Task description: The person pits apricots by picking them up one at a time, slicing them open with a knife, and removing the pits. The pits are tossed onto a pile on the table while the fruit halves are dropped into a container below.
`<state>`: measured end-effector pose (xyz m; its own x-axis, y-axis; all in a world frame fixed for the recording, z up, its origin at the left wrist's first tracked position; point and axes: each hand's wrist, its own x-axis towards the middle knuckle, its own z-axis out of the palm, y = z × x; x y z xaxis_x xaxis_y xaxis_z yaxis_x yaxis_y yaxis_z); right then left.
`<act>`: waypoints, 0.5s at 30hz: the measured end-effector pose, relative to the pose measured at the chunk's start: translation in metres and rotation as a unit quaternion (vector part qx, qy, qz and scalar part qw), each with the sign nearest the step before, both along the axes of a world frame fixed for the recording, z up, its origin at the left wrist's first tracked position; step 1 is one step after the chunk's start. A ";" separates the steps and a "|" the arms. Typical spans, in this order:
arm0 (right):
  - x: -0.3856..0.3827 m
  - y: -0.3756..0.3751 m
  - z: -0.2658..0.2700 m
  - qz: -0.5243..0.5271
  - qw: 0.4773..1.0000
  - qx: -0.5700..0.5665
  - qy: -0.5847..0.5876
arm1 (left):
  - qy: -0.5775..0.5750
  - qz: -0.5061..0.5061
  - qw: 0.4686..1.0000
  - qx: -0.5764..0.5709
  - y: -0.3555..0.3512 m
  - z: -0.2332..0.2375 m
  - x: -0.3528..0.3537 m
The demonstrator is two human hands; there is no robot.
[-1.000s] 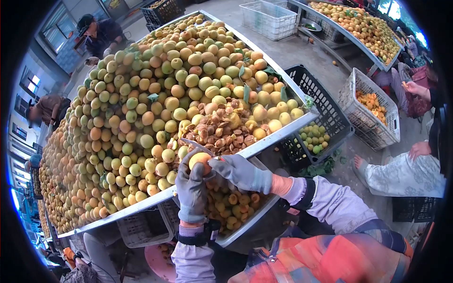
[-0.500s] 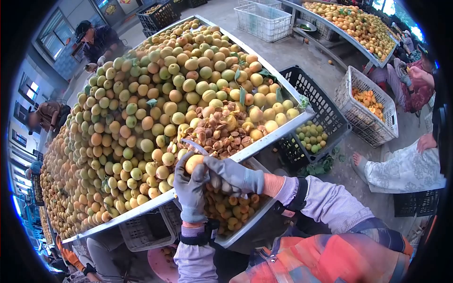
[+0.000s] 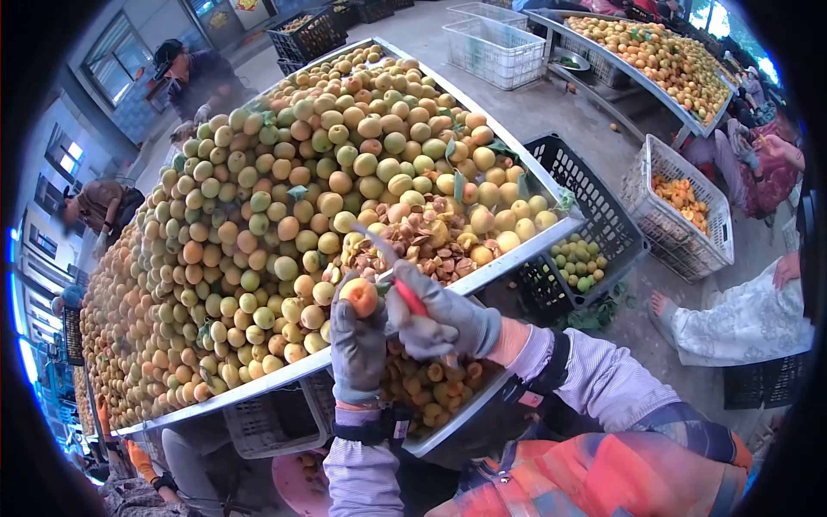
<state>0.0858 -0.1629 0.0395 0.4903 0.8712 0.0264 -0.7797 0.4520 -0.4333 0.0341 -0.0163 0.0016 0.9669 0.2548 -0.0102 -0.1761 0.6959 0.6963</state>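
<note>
My left hand (image 3: 357, 353), in a grey glove, grips an apricot (image 3: 358, 295) between thumb and fingers. Close on its right, my gloved right hand (image 3: 446, 317) is wrapped round the red handle of a knife (image 3: 408, 297). The blade points up and left, apart from the fruit. Both hands are at the near edge of a metal-rimmed table (image 3: 293, 369) heaped with whole apricots (image 3: 258, 215). Just beyond the knife lies a pile of brown apricot pits (image 3: 435, 246). Below my wrists, a bin holds opened apricots (image 3: 439, 392).
A black crate (image 3: 594, 207) with small green fruit stands right of the table. Farther right is a white crate of orange apricot pieces (image 3: 680, 211). White crates (image 3: 491, 52) and another fruit-laden table (image 3: 646, 52) are behind. Several people work around; a person's bare foot (image 3: 662, 306) shows at right.
My right hand has drawn back from the apricot and turned, so the red knife handle now shows. The apricot has turned in my left hand. The whole view has shifted slightly.
</note>
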 end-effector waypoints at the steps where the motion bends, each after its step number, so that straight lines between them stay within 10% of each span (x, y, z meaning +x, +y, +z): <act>1: 0.004 -0.002 0.000 0.000 1.000 0.001 0.000 | 0.000 0.000 1.000 0.001 0.003 0.000 0.000; 4: 0.015 -0.004 -0.005 -0.140 0.920 -0.317 -0.184 | 0.045 0.008 0.999 -0.022 0.005 0.005 -0.001; 13: 0.012 0.012 -0.018 -0.239 0.922 -0.235 -0.193 | -0.024 -0.021 0.988 0.149 -0.009 0.025 0.000; 15: 0.019 0.010 -0.023 -0.196 0.931 -0.235 -0.198 | 0.022 0.021 0.866 0.499 -0.014 0.031 -0.003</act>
